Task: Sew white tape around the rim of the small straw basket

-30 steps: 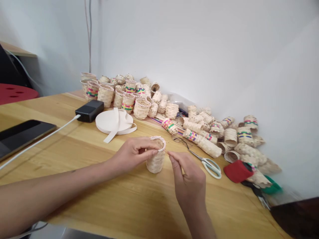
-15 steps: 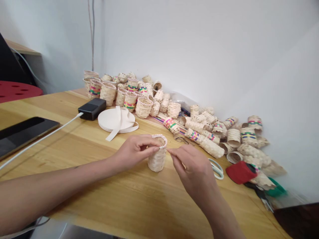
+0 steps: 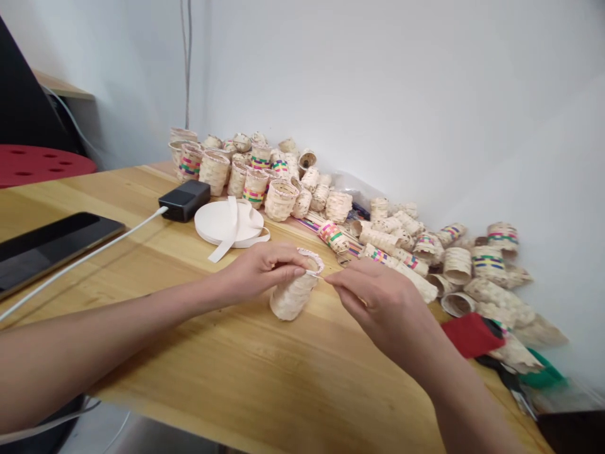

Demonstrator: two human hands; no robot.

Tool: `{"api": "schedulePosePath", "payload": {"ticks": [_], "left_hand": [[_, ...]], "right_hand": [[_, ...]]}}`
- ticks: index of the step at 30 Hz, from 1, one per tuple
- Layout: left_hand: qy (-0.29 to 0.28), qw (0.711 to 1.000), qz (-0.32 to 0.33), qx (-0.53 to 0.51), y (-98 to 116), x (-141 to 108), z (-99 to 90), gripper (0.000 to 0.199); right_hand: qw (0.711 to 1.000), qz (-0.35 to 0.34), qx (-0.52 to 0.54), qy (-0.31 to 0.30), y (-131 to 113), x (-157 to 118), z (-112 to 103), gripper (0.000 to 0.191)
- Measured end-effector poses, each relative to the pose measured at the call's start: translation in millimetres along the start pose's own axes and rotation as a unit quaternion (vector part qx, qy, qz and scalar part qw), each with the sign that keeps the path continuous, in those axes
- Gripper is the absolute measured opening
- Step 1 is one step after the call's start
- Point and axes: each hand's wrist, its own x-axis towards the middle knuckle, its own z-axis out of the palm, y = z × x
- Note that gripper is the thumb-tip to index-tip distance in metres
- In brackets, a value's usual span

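Note:
A small woven bamboo basket (image 3: 292, 297) stands tilted on the wooden table, its open rim trimmed with a white band and pinkish stitching. My left hand (image 3: 258, 271) is closed on the rim's near left side, thumb outside and fingers across the top. Just right of the rim, my right hand (image 3: 378, 291) is pinched shut, with thumb and forefinger together. A thin pale line runs from the rim to those fingertips; whether it is thread or a needle I cannot tell. Behind the basket lies a roll of white tape (image 3: 224, 228) with a loose end.
Many woven baskets (image 3: 281, 200) are heaped along the wall, some with coloured bands. A black power bank (image 3: 184, 200) with a white cable and a phone (image 3: 61, 243) lie left. Right are a red object (image 3: 472, 334) and a green one (image 3: 543, 369).
The basket has gone from upright to tilted, its rim leaning right. My right hand has moved slightly right and now covers the scissors. The whole view has shifted a little.

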Motion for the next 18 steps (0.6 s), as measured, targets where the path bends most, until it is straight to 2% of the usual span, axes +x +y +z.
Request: {"api": "schedulePosePath", "payload": {"ticks": [6,18], "left_hand": [[-0.022,0.999,0.006,0.042,1,1,-3.4,0.015],[-0.017,0.997,0.007,0.069,-1,2,-3.8,0.017]], "right_hand": [[0.999,-0.015,-0.018,-0.038,0,7,-6,0.022],[0.995,-0.025,-0.071,-0.064,1,14,-7,0.024]]}}
